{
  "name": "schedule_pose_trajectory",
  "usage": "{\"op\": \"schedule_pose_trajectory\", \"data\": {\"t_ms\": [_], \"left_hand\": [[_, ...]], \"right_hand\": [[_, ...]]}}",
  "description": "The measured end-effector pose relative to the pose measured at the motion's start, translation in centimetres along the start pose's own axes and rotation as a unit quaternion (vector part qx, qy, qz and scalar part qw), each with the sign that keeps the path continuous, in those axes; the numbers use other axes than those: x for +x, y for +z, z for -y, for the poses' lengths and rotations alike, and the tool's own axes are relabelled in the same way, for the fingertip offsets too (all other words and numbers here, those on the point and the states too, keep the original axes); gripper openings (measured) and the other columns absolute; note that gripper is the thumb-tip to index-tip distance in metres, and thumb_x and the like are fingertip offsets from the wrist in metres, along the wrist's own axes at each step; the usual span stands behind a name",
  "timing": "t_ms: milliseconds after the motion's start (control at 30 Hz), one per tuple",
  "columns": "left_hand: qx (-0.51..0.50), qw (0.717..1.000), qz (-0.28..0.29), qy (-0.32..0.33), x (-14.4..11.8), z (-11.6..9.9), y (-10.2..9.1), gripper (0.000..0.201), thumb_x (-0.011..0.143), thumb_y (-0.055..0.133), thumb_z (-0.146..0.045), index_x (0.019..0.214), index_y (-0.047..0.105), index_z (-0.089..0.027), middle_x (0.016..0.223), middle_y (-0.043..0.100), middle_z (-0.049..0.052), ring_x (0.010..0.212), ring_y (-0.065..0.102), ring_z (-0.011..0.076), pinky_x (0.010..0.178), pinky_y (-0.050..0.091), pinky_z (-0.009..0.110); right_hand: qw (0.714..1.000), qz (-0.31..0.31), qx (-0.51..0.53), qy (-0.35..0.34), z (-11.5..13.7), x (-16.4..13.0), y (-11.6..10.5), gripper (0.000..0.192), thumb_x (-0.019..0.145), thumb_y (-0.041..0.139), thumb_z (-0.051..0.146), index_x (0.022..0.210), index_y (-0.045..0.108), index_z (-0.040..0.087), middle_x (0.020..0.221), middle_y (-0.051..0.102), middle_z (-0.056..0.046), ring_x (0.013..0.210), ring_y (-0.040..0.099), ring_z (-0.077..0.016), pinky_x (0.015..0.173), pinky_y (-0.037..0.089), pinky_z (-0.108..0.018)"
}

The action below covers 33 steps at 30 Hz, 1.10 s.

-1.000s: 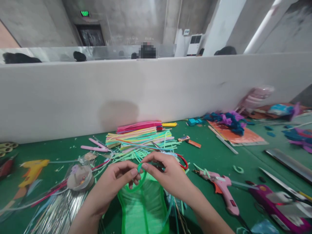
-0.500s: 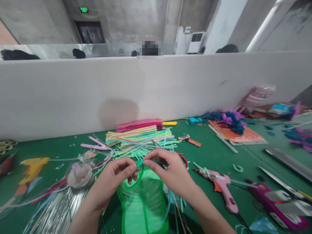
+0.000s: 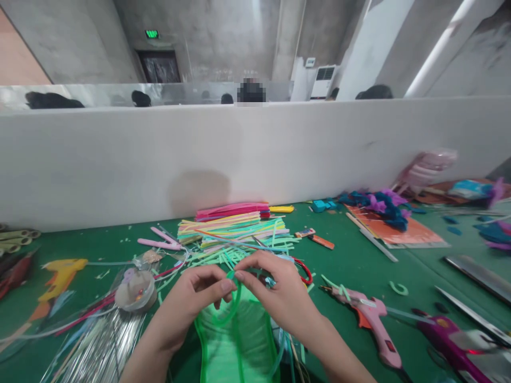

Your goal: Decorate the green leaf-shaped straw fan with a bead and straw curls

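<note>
Between both hands is a thin green pipe cleaner bent in a loop (image 3: pixel 228 319). My left hand (image 3: pixel 202 298) pinches one part of it between thumb and index finger. My right hand (image 3: pixel 275 284) pinches it close by, fingertips almost touching the left ones. The spot where they meet is partly covered by the fingers. Just below lies a flat green piece (image 3: pixel 255 346), see-through, with a fuzzy raised edge and a middle rib. Behind the hands are bundles of coloured pipe cleaners (image 3: pixel 235 231). Red scissor-like handles (image 3: pixel 306 272) show beside the right hand.
A pink glue gun (image 3: pixel 375 316) and a scissor blade (image 3: pixel 471 314) lie at right. On the left are a yellow glue gun (image 3: pixel 59 276), a plastic cup (image 3: pixel 138 295) with small beads and silvery wires (image 3: pixel 99 346). A white partition (image 3: pixel 279 154) closes off the back.
The whole view has shifted slightly, so things appear lower. Both hands keep pinching the green pipe cleaner; my fingertips have shifted a little and the loop hangs more plainly below them.
</note>
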<state>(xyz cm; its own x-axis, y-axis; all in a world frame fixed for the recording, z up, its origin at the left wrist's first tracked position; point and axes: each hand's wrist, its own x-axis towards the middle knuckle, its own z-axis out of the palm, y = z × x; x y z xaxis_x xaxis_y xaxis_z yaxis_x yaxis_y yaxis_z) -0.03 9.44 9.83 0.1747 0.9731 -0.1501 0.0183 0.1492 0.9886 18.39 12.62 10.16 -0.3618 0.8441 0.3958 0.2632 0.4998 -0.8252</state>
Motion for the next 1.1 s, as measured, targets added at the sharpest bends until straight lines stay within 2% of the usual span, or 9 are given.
{"op": "schedule_pose_trajectory", "data": {"t_ms": [100, 233, 467, 667, 767, 867, 1033, 1100], "left_hand": [[-0.042, 0.998, -0.034, 0.018, -0.1, 0.1, 0.2, 0.027, 0.076, 0.075, -0.042, 0.068, 0.067, -0.017, 0.064, 0.059, -0.001, 0.063, 0.048, 0.0102, 0.060, 0.037, 0.022], [-0.062, 0.995, -0.070, 0.038, -0.2, 0.1, 0.2, 0.030, 0.073, 0.077, -0.043, 0.065, 0.068, -0.017, 0.059, 0.053, -0.002, 0.061, 0.045, 0.0096, 0.061, 0.036, 0.022], [-0.043, 0.995, -0.069, 0.061, -0.2, 0.5, 0.1, 0.025, 0.075, 0.077, -0.041, 0.069, 0.070, -0.017, 0.067, 0.053, -0.002, 0.068, 0.044, 0.0109, 0.064, 0.035, 0.022], [-0.030, 0.994, -0.077, 0.074, 0.2, 0.5, 0.1, 0.021, 0.077, 0.075, -0.037, 0.073, 0.073, -0.017, 0.074, 0.058, 0.000, 0.075, 0.048, 0.0131, 0.070, 0.039, 0.023], [-0.024, 0.994, -0.090, 0.062, 0.4, 0.6, -0.1, 0.023, 0.077, 0.075, -0.040, 0.074, 0.072, -0.017, 0.074, 0.059, 0.001, 0.072, 0.048, 0.0128, 0.067, 0.039, 0.023], [-0.009, 0.991, -0.121, 0.053, 0.6, 0.6, -0.1, 0.028, 0.074, 0.076, -0.043, 0.071, 0.070, -0.016, 0.066, 0.055, -0.001, 0.066, 0.045, 0.0115, 0.062, 0.037, 0.022], [0.044, 0.986, -0.149, 0.057, 0.6, 0.2, 0.0, 0.029, 0.077, 0.072, -0.046, 0.072, 0.068, -0.018, 0.065, 0.056, -0.002, 0.063, 0.045, 0.0111, 0.061, 0.036, 0.022], [0.061, 0.984, -0.156, 0.056, 0.5, 0.1, -0.1, 0.029, 0.077, 0.072, -0.046, 0.075, 0.069, -0.018, 0.068, 0.060, -0.001, 0.065, 0.047, 0.0118, 0.063, 0.037, 0.023]], "right_hand": [[0.999, -0.017, -0.007, -0.040, -0.1, -0.2, 0.3, 0.010, 0.088, 0.065, 0.018, 0.093, 0.072, 0.023, 0.088, 0.073, 0.002, 0.083, 0.067, -0.0126, 0.076, 0.050, -0.023], [0.998, -0.031, -0.025, -0.056, -0.1, -0.6, 0.8, 0.020, 0.090, 0.062, 0.020, 0.107, 0.072, 0.022, 0.099, 0.075, -0.001, 0.088, 0.070, -0.0140, 0.080, 0.053, -0.025], [0.998, -0.014, -0.024, -0.051, 0.1, -0.9, 1.2, 0.028, 0.093, 0.057, 0.021, 0.117, 0.070, 0.027, 0.105, 0.075, -0.002, 0.093, 0.071, -0.0163, 0.083, 0.055, -0.029], [1.000, 0.021, -0.013, -0.013, 0.1, -0.7, 1.1, 0.029, 0.095, 0.055, 0.025, 0.120, 0.069, 0.029, 0.106, 0.075, -0.002, 0.093, 0.072, -0.0189, 0.083, 0.056, -0.032], [1.000, 0.020, -0.010, -0.002, 0.0, -0.5, 0.9, 0.030, 0.095, 0.053, 0.025, 0.120, 0.069, 0.028, 0.094, 0.077, -0.002, 0.086, 0.072, -0.0189, 0.080, 0.057, -0.032], [1.000, 0.000, -0.022, 0.000, -0.3, -0.4, 0.6, 0.028, 0.094, 0.054, 0.023, 0.116, 0.071, 0.028, 0.091, 0.077, -0.001, 0.072, 0.071, -0.0171, 0.075, 0.057, -0.031], [0.999, -0.017, -0.020, 0.024, -0.1, -0.4, 0.1, 0.025, 0.094, 0.054, 0.024, 0.110, 0.073, 0.023, 0.066, 0.072, 0.001, 0.050, 0.065, -0.0130, 0.058, 0.053, -0.024], [0.998, -0.032, -0.011, 0.045, 0.0, -0.4, -0.1, 0.023, 0.093, 0.055, 0.026, 0.107, 0.073, 0.021, 0.066, 0.071, 0.001, 0.048, 0.065, -0.0126, 0.053, 0.051, -0.023]]}}
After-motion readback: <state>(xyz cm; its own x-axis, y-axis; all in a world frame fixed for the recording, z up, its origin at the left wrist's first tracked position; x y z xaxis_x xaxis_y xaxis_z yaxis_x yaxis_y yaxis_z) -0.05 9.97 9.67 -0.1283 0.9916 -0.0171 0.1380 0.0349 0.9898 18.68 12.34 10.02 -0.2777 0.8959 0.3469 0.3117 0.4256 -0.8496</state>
